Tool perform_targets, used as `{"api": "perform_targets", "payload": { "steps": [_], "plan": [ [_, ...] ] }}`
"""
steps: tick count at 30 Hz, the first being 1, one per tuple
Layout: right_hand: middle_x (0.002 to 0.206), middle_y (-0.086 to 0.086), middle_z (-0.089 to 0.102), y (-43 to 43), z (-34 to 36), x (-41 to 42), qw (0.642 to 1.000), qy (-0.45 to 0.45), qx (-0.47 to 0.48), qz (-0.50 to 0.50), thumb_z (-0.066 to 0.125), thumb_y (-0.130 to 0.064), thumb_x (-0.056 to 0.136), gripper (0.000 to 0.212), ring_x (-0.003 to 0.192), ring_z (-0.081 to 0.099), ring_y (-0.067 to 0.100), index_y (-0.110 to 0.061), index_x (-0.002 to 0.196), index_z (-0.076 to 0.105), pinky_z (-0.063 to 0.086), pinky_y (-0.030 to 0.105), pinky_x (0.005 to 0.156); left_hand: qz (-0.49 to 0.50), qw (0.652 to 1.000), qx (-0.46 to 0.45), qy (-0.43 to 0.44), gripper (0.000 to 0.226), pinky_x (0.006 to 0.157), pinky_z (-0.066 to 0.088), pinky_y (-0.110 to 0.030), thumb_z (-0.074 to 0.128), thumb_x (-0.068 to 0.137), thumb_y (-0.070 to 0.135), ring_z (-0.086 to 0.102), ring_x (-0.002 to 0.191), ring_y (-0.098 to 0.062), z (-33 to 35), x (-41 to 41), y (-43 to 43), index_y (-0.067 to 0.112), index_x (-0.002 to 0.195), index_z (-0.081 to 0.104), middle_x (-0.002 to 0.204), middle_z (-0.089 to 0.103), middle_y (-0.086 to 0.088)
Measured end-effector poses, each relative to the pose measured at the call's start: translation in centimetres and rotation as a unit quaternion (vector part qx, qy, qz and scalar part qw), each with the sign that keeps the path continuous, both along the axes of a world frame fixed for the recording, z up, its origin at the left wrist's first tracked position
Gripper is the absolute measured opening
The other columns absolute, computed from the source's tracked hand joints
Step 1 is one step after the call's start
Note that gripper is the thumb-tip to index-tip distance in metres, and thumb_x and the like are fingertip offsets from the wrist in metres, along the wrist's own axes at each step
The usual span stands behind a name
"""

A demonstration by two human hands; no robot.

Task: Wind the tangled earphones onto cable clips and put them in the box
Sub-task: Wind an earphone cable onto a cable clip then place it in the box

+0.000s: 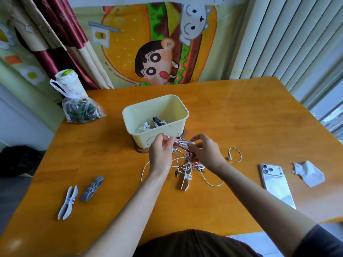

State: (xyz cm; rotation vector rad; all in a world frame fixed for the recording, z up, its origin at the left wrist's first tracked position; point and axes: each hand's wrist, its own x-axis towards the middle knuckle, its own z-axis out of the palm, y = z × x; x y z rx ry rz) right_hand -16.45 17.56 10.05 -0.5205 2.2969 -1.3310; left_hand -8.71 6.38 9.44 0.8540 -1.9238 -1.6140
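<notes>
A tangle of white and reddish earphone cables [183, 164] hangs between my hands just in front of the cream box [133, 115]. My left hand [160, 153] pinches a strand at the top of the tangle. My right hand [205, 152] pinches cables beside it. One white earbud loop [234, 154] trails on the table to the right. A white cable clip [185, 180] lies under the tangle. Two grey cable clips [67, 202] [92, 188] lie at the left front. Inside the box are wound white earphones and a dark clip [152, 124].
A white phone [276, 182] and a crumpled tissue [309, 173] lie at the right. A plastic bag with a cup [78, 106] stands at the back left. The box sits on a round wooden coaster [138, 149]. The orange wooden table [241, 117] ends near my body.
</notes>
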Motion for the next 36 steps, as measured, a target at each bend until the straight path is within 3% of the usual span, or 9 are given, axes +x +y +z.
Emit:
{"api": "perform_targets", "payload": {
  "steps": [3,6,8,11,16,20,24,29,36],
  "plan": [
    [0.075,0.008,0.066,-0.5,0.1,-0.3,1.0,0.018,0.023,-0.001,0.048,-0.011,0.097,0.009,0.053,0.065,0.015,-0.009,0.106,0.05,0.057,0.029,0.054,0.011,1.0,-0.003,0.011,0.013,0.077,0.055,-0.034,0.053,0.096,0.011,0.067,0.081,-0.021,0.3,0.0,0.0,0.003,0.088,0.059,0.084,0.069,-0.008],
    [0.08,0.01,0.068,-0.7,-0.3,-0.5,0.994,0.079,0.08,0.0,0.046,-0.02,0.098,0.013,0.064,0.066,0.025,-0.01,0.104,0.053,0.057,0.042,0.062,0.006,1.0,0.0,0.018,0.011,0.07,0.055,-0.025,0.05,0.097,0.008,0.064,0.066,-0.007,0.7,0.1,-0.1,0.002,0.089,0.056,0.077,0.066,-0.003],
    [0.088,0.01,0.069,-0.7,-0.4,-0.5,0.988,0.103,0.111,0.013,0.045,-0.024,0.099,0.017,0.068,0.061,0.024,-0.011,0.104,0.054,0.051,0.034,0.058,-0.004,1.0,0.012,0.021,0.011,0.068,0.057,-0.024,0.05,0.097,0.006,0.065,0.063,-0.006,0.6,0.1,-0.4,0.001,0.088,0.054,0.076,0.065,-0.003],
    [0.092,0.005,0.064,-0.9,-0.5,0.1,0.988,0.111,0.102,0.043,0.047,-0.024,0.098,0.023,0.071,0.051,0.016,-0.005,0.109,0.055,0.035,0.013,0.051,-0.015,0.999,0.042,0.02,0.012,0.078,0.058,-0.038,0.054,0.095,0.011,0.069,0.086,-0.024,0.1,0.0,-0.8,0.007,0.084,0.055,0.087,0.068,-0.01],
    [0.089,-0.001,0.061,-1.1,-0.4,1.0,0.997,0.064,0.025,0.041,0.057,-0.016,0.093,0.03,0.074,0.058,0.014,-0.01,0.119,0.046,0.045,0.014,0.057,-0.015,0.995,0.097,0.023,0.012,0.094,0.05,-0.051,0.054,0.095,0.012,0.066,0.098,-0.027,-0.4,0.1,-0.9,0.009,0.085,0.058,0.085,0.071,0.003],
    [0.096,0.005,0.063,-0.9,-0.6,0.6,0.996,0.06,0.058,0.014,0.056,-0.022,0.094,0.018,0.08,0.063,0.022,-0.011,0.107,0.049,0.049,0.031,0.065,-0.009,0.989,0.141,0.049,0.014,0.09,0.054,-0.042,0.052,0.096,0.008,0.065,0.095,-0.026,0.2,0.3,-0.8,0.009,0.083,0.058,0.084,0.068,-0.001],
    [0.096,0.001,0.049,-0.8,-0.3,0.6,0.983,0.165,0.077,0.016,0.06,-0.017,0.09,0.016,0.081,0.049,0.013,-0.01,0.105,0.059,0.039,0.02,0.072,-0.015,0.987,0.148,0.057,0.014,0.087,0.054,-0.038,0.052,0.097,0.008,0.065,0.092,-0.021,0.3,0.5,-0.6,0.008,0.084,0.058,0.082,0.069,0.001],
    [0.095,0.004,0.064,-1.4,0.0,1.3,0.99,0.136,0.029,0.037,0.05,-0.017,0.096,0.022,0.079,0.052,0.012,-0.006,0.11,0.062,0.035,0.01,0.057,-0.006,0.989,0.14,0.048,0.013,0.094,0.051,-0.048,0.055,0.095,0.011,0.066,0.098,-0.031,-0.3,0.3,-0.9,0.008,0.083,0.058,0.088,0.069,-0.009],
    [0.08,0.002,0.065,-1.5,-0.1,0.9,0.997,0.048,-0.006,0.063,0.058,-0.019,0.092,0.012,0.074,0.063,0.019,-0.009,0.097,0.063,0.05,0.037,0.072,-0.004,0.988,0.148,0.043,0.012,0.096,0.05,-0.047,0.053,0.097,0.01,0.066,0.101,-0.03,-0.4,0.7,-1.0,0.008,0.086,0.059,0.093,0.07,-0.01]
  ]
}}
